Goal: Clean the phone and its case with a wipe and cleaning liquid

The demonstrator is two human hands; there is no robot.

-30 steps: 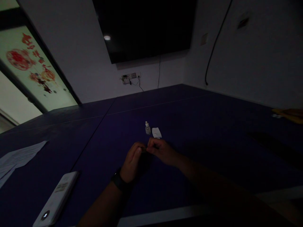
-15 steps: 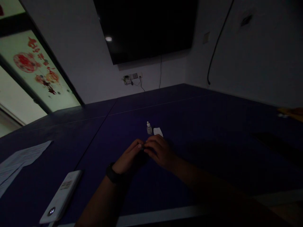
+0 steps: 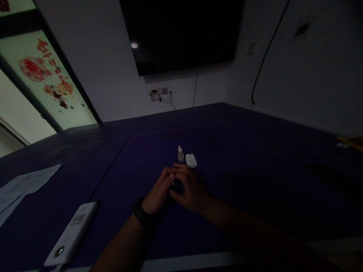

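Observation:
My left hand [image 3: 159, 190], with a dark band on its wrist, is closed in a pinch around a small dark object [image 3: 172, 184] with a bright glint. Its kind is too dim and small to make out. My right hand [image 3: 190, 187] meets it from the right, fingers curved and touching the left fingertips; whether it grips the object too I cannot tell. Just beyond the hands stands a small clear dropper bottle [image 3: 180, 155] with a white cap, upright. Beside it on the right lies a folded white cloth or tissue [image 3: 191, 160].
On the dark blue table [image 3: 227, 147], a white power bank [image 3: 72, 234] with a lit display lies at the near left. Printed papers [image 3: 25, 189] lie further left. A yellow item [image 3: 353, 142] sits at the right edge. A large dark screen [image 3: 184, 34] hangs on the wall.
My right hand's fingers have shifted over the left fingertips, and its thumb has dropped lower. The white cloth shows more fully. The whole view has moved slightly.

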